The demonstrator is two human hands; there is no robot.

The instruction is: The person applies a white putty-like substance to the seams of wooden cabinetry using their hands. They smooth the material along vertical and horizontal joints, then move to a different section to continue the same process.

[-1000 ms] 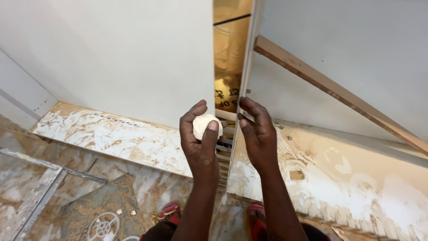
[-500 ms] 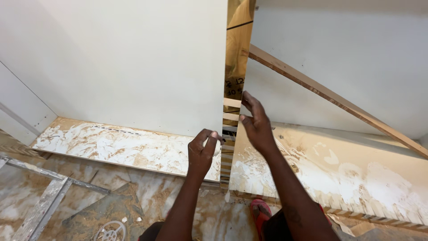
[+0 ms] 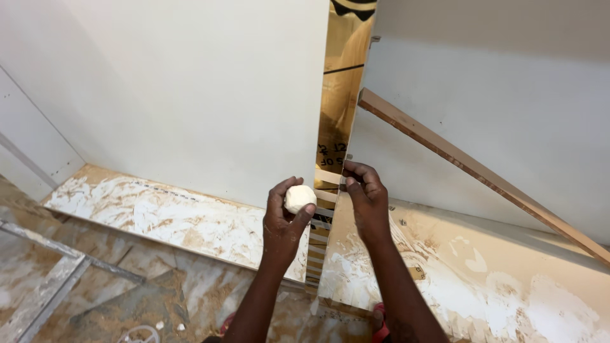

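My left hand [image 3: 284,219] holds a pale off-white lump of putty [image 3: 299,197] between thumb and fingers. It hovers just left of a narrow vertical gap [image 3: 335,127] between two white panels. My right hand [image 3: 366,200] is at the edge of the right white panel [image 3: 483,89], its fingertips pinched against that edge at the gap. Whether the fingers hold a bit of putty I cannot tell. Inside the gap a shiny golden-brown surface with pale horizontal strips [image 3: 326,176] shows.
A large white panel [image 3: 190,95] stands on the left. A long wooden strip [image 3: 483,174] leans diagonally across the right panel. Plaster-smeared boards [image 3: 159,216] lie at the panels' feet. A metal bar [image 3: 70,257] and patterned floor sit lower left. A red sandal [image 3: 380,330] is below.
The left hand has turned so the putty lump shows again and has risen slightly. The right hand has stayed at the panel edge. The view shifted a little.
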